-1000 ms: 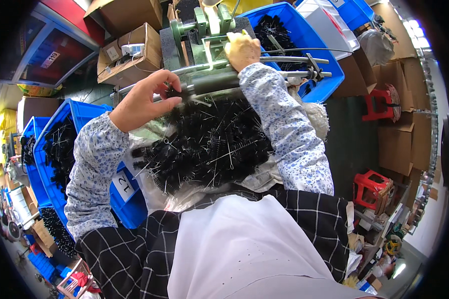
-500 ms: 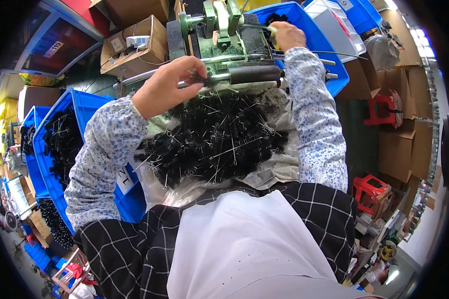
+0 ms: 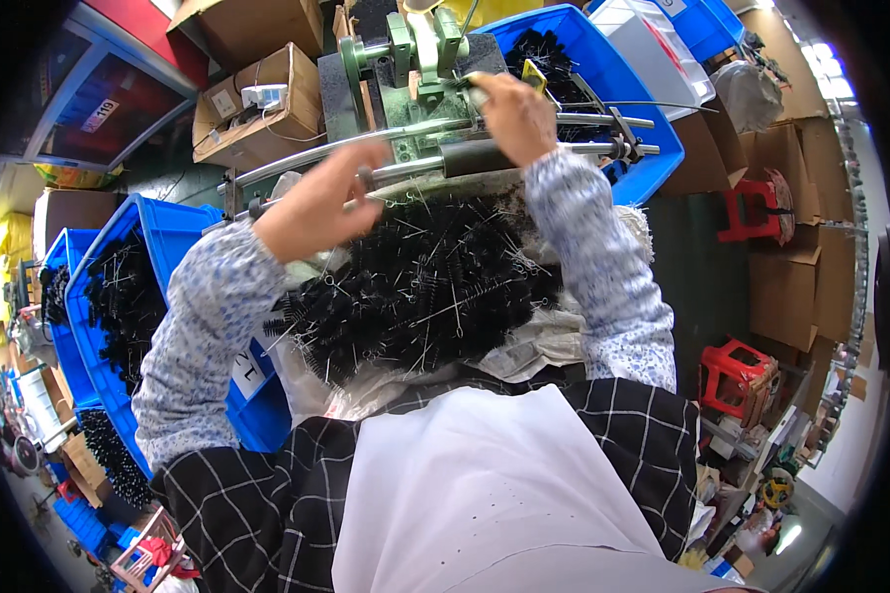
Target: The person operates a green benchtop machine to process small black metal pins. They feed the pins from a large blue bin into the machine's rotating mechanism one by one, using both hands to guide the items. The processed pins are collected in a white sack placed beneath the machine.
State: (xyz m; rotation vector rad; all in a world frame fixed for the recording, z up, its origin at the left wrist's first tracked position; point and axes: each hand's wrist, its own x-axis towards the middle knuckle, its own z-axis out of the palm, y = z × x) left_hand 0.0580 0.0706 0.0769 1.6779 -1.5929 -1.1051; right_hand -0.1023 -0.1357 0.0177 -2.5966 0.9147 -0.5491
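At the green machine [image 3: 428, 59], my right hand [image 3: 516, 117] has its fingers pinched together. A dark bristly piece, seemingly a small black brush [image 3: 458, 85], shows at its fingertips beside the machine's head; most of it is hidden. My left hand [image 3: 318, 206] is blurred, with thumb and fingers apart and nothing seen between them. It hovers by the left end of the lower metal rod [image 3: 410, 168]. Below both hands lies a heap of black wire brushes [image 3: 415, 287] with twisted metal stems and loop ends, on pale sheeting [image 3: 554, 336]. A dark roller sleeve [image 3: 470, 158] sits on the rod, partly behind my right wrist.
Behind my right hand stands a blue bin [image 3: 653, 163] with black brushes inside. More blue bins [image 3: 153, 212] of brushes stand at the left. An open cardboard box [image 3: 257, 133] sits left of the machine. Red stools [image 3: 737, 371] and cartons [image 3: 786, 287] are on the right.
My right hand has moved left and nearer, from over the bin's edge to the machine's head. My left hand has loosened its pinch and drawn slightly down and left from the rod.
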